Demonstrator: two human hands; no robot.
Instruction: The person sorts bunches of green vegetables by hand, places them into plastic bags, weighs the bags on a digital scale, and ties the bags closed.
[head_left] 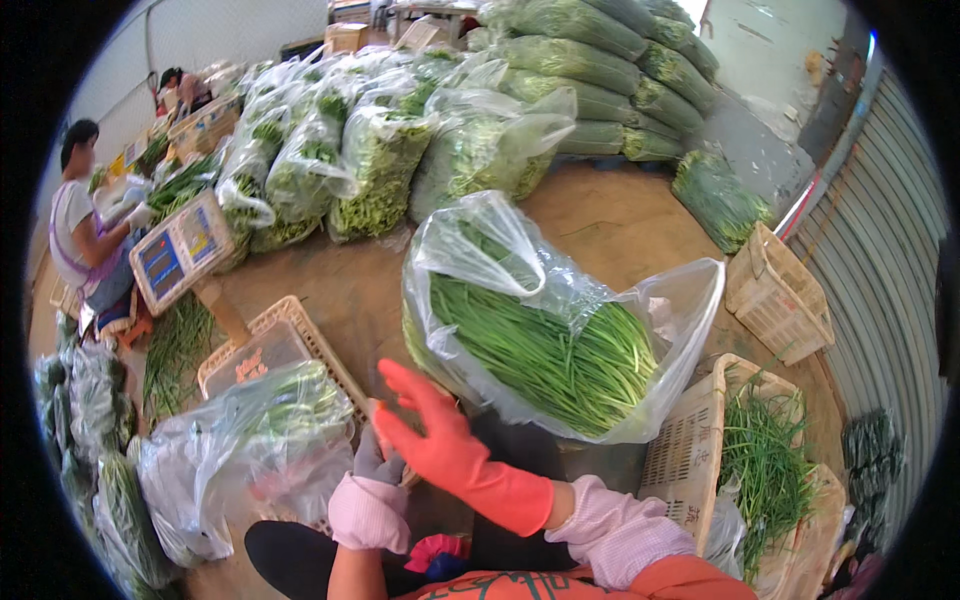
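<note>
My right hand, in an orange-red rubber glove, reaches across to the left with its fingers apart and nothing visible in it. Just below its fingertips is my left hand in a grey glove, its fingers drawn together; what they hold, if anything, is hidden. Beyond my right hand lies a large clear plastic bag, its mouth gaping toward the right, packed with long green stalks. Left of my left hand, another clear bag of greens rests over a plastic crate beside the scale.
At my right stand a crate of loose greens and, farther off, another crate. Filled bags line the back, below stacked bundles. A seated person works at the left. Corrugated metal wall bounds the right.
</note>
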